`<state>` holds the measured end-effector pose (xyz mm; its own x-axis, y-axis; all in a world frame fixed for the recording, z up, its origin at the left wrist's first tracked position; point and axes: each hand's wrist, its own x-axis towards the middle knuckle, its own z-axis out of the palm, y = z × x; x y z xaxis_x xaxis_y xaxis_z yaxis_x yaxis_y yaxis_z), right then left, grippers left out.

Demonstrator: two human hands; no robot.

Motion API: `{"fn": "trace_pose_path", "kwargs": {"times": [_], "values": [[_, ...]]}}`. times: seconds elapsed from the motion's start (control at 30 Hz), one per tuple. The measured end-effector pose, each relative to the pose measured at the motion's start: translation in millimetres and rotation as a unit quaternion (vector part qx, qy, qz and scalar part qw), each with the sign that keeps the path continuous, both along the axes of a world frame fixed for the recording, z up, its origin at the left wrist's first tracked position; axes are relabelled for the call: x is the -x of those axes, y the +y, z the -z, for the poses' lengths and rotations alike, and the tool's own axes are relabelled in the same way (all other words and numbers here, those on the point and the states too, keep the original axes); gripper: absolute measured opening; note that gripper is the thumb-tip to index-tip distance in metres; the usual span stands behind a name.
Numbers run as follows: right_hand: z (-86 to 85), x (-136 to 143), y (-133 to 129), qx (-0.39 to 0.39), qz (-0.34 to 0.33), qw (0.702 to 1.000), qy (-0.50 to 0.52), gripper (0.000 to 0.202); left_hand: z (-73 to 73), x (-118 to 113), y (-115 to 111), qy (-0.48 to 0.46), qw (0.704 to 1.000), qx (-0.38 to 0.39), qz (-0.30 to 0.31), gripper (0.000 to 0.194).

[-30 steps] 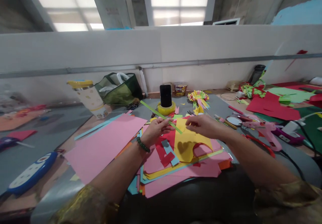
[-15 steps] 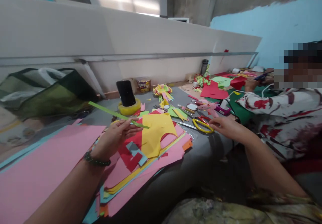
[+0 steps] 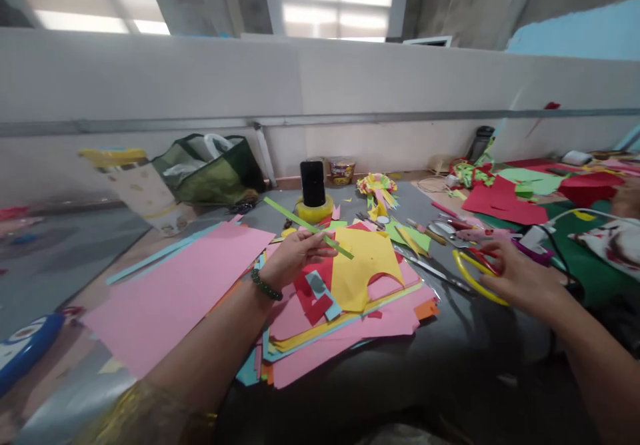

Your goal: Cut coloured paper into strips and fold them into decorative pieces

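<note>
My left hand (image 3: 303, 256) pinches a narrow light-green paper strip (image 3: 294, 216) above a pile of coloured paper. The strip slants from upper left to lower right across my fingers. On top of the pile lie a yellow paper sheet (image 3: 355, 265) with a curved cut-out, red paper (image 3: 305, 292) and small blue pieces. To the right, my right hand (image 3: 523, 275) is closed on the yellow and red handles of a pair of scissors (image 3: 463, 265). The long blades point left toward the pile. My fingers partly cover the handles.
A phone (image 3: 313, 184) stands in a yellow tape roll (image 3: 315, 212) behind the pile. Pink sheets (image 3: 190, 285) lie left, near a patterned tumbler (image 3: 145, 188) and a green bag (image 3: 220, 172). A pink glue gun (image 3: 483, 234) and a co-worker's sleeve (image 3: 613, 238) are at right.
The view has swung left, bringing in the tumbler. My right hand has closed on the scissors' handles. My left hand still holds the green strip.
</note>
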<state>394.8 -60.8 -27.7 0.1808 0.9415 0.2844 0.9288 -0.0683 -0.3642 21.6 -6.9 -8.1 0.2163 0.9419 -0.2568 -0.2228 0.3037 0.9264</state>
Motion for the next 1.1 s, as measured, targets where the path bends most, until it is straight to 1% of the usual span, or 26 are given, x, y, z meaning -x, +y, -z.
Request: {"fn": "trace_pose_path", "kwargs": {"times": [0.03,0.07,0.13,0.17,0.2,0.23,0.27,0.3,0.33,0.37,0.43,0.47,0.57,0.63,0.7,0.73,0.9,0.97,1.1], "values": [[-2.9,1,-8,-0.021,0.022,0.999,0.034,0.039,0.7,0,1,-0.002,1.000,-0.006,0.002,0.024],[-6.0,3,-16,-0.057,0.023,0.995,0.083,0.044,1.3,1,1,-0.004,1.000,-0.009,0.001,0.024],[-12.8,14,-28,-0.102,-0.022,0.973,0.204,0.053,1.8,1,2,-0.005,1.000,-0.014,-0.004,0.026],[-16.6,22,-31,-0.115,-0.056,0.954,0.271,0.054,1.7,1,2,-0.004,1.000,-0.017,-0.008,0.026],[-20.7,31,-32,-0.105,-0.088,0.934,0.330,0.054,1.4,0,2,-0.003,1.000,-0.021,-0.013,0.027],[-25.0,42,-31,-0.102,-0.104,0.913,0.380,0.051,1.1,0,2,-0.003,1.000,-0.025,-0.019,0.027],[-29.6,54,-27,-0.085,-0.121,0.896,0.418,0.049,0.6,0,1,-0.004,0.999,-0.030,-0.025,0.027],[-34.0,67,-21,-0.062,-0.140,0.886,0.438,0.048,0.2,-1,1,-0.007,0.999,-0.035,-0.032,0.026],[-38.2,81,-12,-0.061,-0.153,0.880,0.446,0.046,0.0,-1,1,-0.011,0.998,-0.041,-0.038,0.025],[-41.7,95,-3,-0.061,-0.167,0.880,0.440,0.045,0.0,-1,0,-0.014,0.998,-0.047,-0.044,0.024],[-45.7,125,19,-0.034,-0.203,0.881,0.425,0.046,0.7,-1,1,-0.017,0.996,-0.063,-0.057,0.021],[-45.7,140,30,-0.007,-0.222,0.883,0.414,0.047,1.5,0,1,-0.016,0.995,-0.070,-0.063,0.020],[-39.3,178,57,0.073,-0.269,0.894,0.351,0.052,5.1,1,4,-0.008,0.992,-0.090,-0.089,0.020],[-32.2,196,67,0.083,-0.282,0.907,0.302,0.052,7.3,1,5,-0.010,0.989,-0.093,-0.113,0.023],[-25.9,204,73,0.069,-0.288,0.913,0.279,0.050,8.4,2,6,-0.015,0.987,-0.092,-0.129,0.026],[-23.6,206,74,0.065,-0.293,0.912,0.281,0.049,8.4,2,6,-0.017,0.987,-0.093,-0.130,0.026],[-18.1,201,78,0.091,-0.311,0.890,0.322,0.050,7.7,0,2,-0.008,0.991,-0.094,-0.091,0.023],[-15.4,201,78,0.097,-0.327,0.881,0.327,0.050,8.0,-1,0,-0.001,0.992,-0.088,-0.088,0.021],[-12.9,198,74,0.061,-0.373,0.862,0.338,0.045,6.5,0,2,-0.011,0.994,-0.069,-0.089,0.019]]}}
